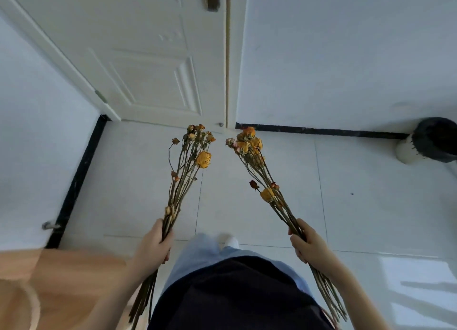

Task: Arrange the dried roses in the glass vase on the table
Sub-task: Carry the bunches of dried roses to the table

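While the person is standing on the tiled floor (pixel 371 206) and facing a closed white door (pixel 148 57), the dried roses are being carried in two bunches, one in each hand, and none is sitting in a vase yet. The left hand (pixel 154 243) is gripping the left bunch (pixel 188 171) partway down its stems, its fingers (pixel 167 251) curling tightly round them. The right hand (pixel 306 243) is doing the same with the right bunch (pixel 259 171), its fingers (pixel 298 248) wrapping the stems. Both bunches are pointing up and forward, their orange and yellow heads leaning toward each other but staying apart, with the cut ends trailing back past the person's hips.

No glass vase is showing plainly anywhere. A wooden surface (pixel 74 267) is lying just beside the left arm, and the left bunch's stem ends are hanging near its edge. Something pale and curved (pixel 34 305) is resting on that surface, but it is too blurred to tell whether it is the vase. A dark-lined bin (pixel 430 141) is standing against the far wall, well apart from the roses.

By my reading the task is only beginning: the flowers are gathered and in hand, while turning to the surface, finding the vase, feeding the stems in and spreading the heads are all waiting to be done.
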`<state>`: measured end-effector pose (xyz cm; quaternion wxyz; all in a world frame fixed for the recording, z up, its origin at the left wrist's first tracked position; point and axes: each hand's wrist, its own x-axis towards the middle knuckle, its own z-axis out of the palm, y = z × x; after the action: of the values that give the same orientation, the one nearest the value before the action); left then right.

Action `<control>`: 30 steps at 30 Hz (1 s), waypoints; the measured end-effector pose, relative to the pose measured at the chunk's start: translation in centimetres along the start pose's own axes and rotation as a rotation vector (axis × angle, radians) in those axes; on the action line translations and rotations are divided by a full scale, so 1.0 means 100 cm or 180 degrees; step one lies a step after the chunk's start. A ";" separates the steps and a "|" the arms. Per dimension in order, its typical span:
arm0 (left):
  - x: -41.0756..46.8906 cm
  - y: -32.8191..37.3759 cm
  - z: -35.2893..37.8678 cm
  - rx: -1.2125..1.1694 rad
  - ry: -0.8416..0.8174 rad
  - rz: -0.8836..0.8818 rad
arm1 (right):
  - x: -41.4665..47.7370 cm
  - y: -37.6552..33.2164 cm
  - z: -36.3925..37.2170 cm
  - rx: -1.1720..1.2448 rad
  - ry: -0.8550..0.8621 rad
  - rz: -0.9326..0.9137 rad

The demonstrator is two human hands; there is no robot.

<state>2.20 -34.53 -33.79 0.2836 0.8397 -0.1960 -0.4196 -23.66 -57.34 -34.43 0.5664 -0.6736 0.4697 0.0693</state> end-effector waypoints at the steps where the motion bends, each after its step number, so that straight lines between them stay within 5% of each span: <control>1: 0.009 0.013 0.004 0.0107 -0.0075 0.0066 | -0.001 0.005 -0.007 0.0076 0.0098 0.0064; 13: 0.119 0.178 0.079 0.1276 -0.1224 0.0837 | -0.045 0.073 -0.067 0.1348 0.1378 0.0901; 30: 0.261 0.440 0.300 0.2263 -0.2852 0.1679 | -0.030 0.113 -0.196 0.2768 0.3090 0.1817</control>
<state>-11.39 -92.23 -35.75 -0.0287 0.5488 -0.6238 -0.5558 -41.92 -70.97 -33.62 0.4705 -0.1921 0.8122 -0.2866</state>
